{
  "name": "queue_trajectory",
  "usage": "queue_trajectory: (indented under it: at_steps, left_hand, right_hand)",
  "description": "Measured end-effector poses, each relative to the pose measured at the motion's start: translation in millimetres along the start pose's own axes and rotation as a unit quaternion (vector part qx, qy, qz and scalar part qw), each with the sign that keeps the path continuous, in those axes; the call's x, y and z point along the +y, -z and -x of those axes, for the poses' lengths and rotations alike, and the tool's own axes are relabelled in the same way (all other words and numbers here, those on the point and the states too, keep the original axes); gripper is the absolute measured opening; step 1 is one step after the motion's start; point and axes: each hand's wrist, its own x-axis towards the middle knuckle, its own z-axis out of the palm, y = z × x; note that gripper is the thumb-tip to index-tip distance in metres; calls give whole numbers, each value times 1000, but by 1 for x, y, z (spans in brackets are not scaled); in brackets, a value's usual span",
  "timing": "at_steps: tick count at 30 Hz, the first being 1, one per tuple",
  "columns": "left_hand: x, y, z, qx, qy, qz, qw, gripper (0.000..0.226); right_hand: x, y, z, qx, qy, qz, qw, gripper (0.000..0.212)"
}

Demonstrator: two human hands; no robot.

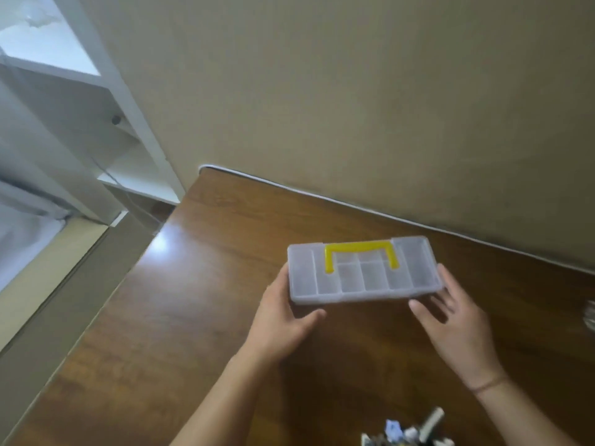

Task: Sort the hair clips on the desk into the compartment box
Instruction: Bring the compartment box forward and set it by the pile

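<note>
Clear plastic compartment box w/ yellow handle [365,274], lid closed, sits on dark brown wooden tabletop [199,284] near beige wall [354,91]. Left hand [283,320] cups its left end, thumb under front edge; right hand [457,326] touches right end, fingers spread. Pile of small hair clips [412,432], blurry, at near edge.

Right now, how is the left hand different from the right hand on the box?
The left hand is at the left end of the box, thumb curled under its front edge. The right hand is at the right end, fingers straighter and spread, thumb pointing at the front corner. The right wrist has a thin band; the left wrist looks bare. Both reach the clear box with the yellow handle from its ends, over the desk.
</note>
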Motion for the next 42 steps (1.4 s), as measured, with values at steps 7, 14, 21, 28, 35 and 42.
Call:
queue_trajectory:
  at_steps: [7, 14, 21, 28, 35, 42]
  left_hand:
    - [17, -75, 31, -89, -59, -160, 981, 87]
    - [4, -79, 30, -65, -67, -260, 961, 108]
    - [16, -85, 6, -153, -52, -278, 947, 116]
    - [10, -88, 5, -121, -76, -276, 951, 103]
    - [10, -88, 4, -121, -71, -269, 953, 96]
    - [8, -87, 3, -128, -71, -271, 951, 97]
  right_hand:
    - [52, 82, 84, 49, -79, 128, 987, 87]
    - [50, 105, 101, 48, -11, 296, 954, 79]
    - [-6, 44, 56, -134, 243, 485, 829, 92]
    - [-14, 26, 27, -200, 248, 528, 787, 98]
    - [-12, 25, 21, -221, 266, 558, 755, 103]
    - [-16, 27, 19, -243, 266, 572, 737, 103]
